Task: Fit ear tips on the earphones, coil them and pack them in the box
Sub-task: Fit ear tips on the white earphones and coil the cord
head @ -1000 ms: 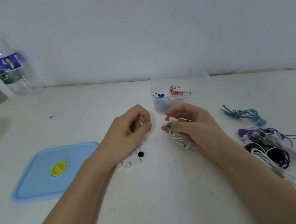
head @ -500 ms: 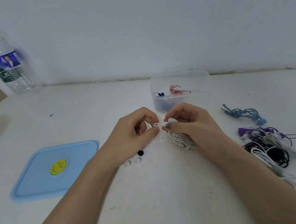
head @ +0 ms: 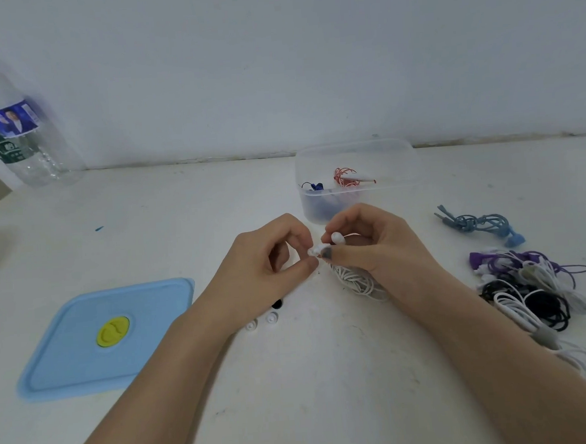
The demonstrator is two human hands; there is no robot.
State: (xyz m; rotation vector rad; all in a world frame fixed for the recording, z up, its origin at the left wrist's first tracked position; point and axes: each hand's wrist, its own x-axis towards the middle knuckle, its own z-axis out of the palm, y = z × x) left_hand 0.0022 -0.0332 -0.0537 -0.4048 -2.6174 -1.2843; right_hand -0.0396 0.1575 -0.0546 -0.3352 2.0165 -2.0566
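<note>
From the head view, I see my right hand (head: 382,247) clenched on a white earbud (head: 320,250), its cable (head: 357,281) trailing onto the bench (head: 295,393) beneath. My left hand (head: 267,268) pinches at the bud's nozzle, grip closed on what I judge is a white ear tip, too small to confirm. Spare ear tips (head: 271,317) lie below that wrist; the box (head: 356,180) stands just behind. I judge the tip soft, light and slippery: hold its skirt edge, brace the stiff bud body.
</note>
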